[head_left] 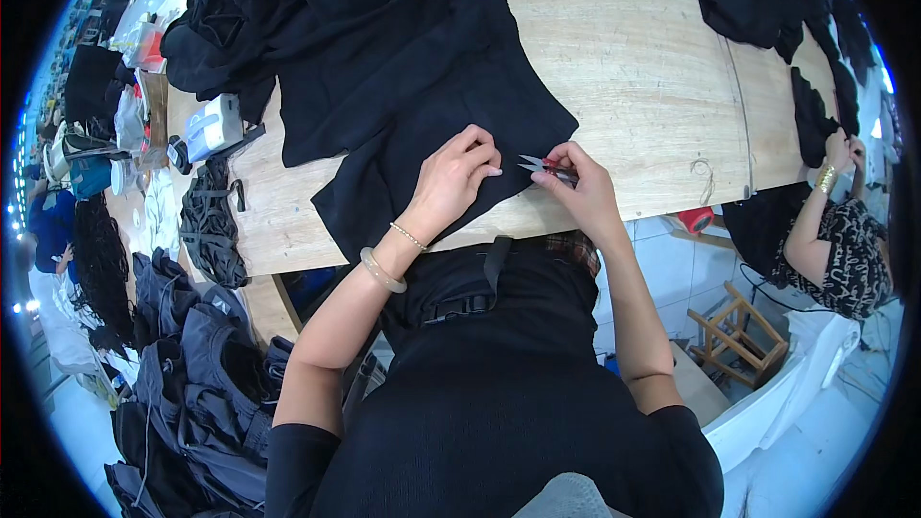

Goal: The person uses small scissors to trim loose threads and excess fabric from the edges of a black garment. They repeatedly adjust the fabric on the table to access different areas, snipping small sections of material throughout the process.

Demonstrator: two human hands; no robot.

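Note:
A black garment (422, 77) lies spread over the wooden table in front of me, its lower edge reaching the table's front. On its near part, my left hand (456, 173) is closed, the curled fingers gripping the cloth; the fingertips are partly hidden. My right hand (580, 187) is wrapped round small thread snips (543, 167) with red on the grip. The blades point left toward my left hand and stand a little apart, over the garment's right side.
More black cloth (249, 10) is heaped at the far left of the table (633, 67). Left of it are a white-and-blue pack (214, 128) and bundled dark straps (213, 221). Dark garments (201, 374) pile up at lower left. A wooden stool (737, 334) and another person (839, 240) are at right.

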